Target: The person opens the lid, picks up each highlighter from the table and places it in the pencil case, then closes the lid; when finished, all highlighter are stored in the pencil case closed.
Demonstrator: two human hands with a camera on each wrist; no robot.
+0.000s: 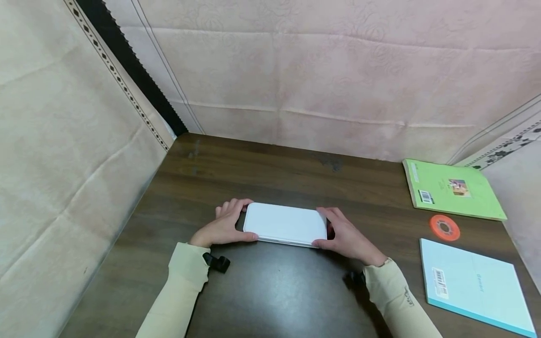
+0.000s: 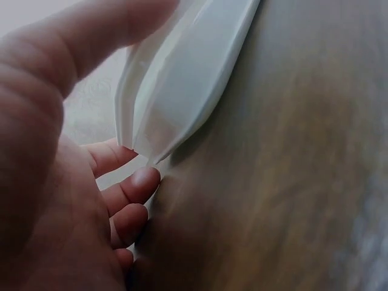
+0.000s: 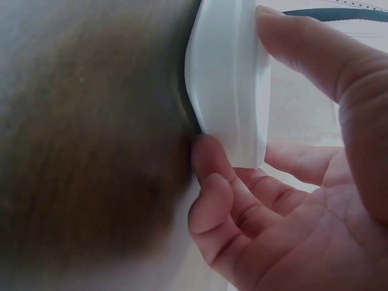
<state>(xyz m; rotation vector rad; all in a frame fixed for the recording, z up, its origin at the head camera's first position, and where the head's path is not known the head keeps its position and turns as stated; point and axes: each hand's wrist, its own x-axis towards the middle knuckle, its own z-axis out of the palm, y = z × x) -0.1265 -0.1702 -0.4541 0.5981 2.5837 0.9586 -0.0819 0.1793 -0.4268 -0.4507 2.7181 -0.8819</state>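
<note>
A white rectangular plastic case (image 1: 285, 223) with rounded corners lies lengthwise on the dark wooden table (image 1: 274, 286). My left hand (image 1: 226, 227) grips its left end, thumb on the near edge and fingers at the far corner. At the opposite end my right hand (image 1: 344, 237) holds it the same way. In the left wrist view a gap runs between the upper and lower parts of the case (image 2: 194, 73). The right wrist view shows the case's side (image 3: 221, 79) between thumb and curled fingers, with a seam along it. Its inside is hidden.
On the right of the table lie a green book (image 1: 439, 188), a small orange disc (image 1: 444, 227) and a light blue book (image 1: 473, 281). Pale cloth (image 1: 317, 80) hangs behind the table, and more cloth (image 1: 63, 164) hangs along its left side. Black bands circle both wrists.
</note>
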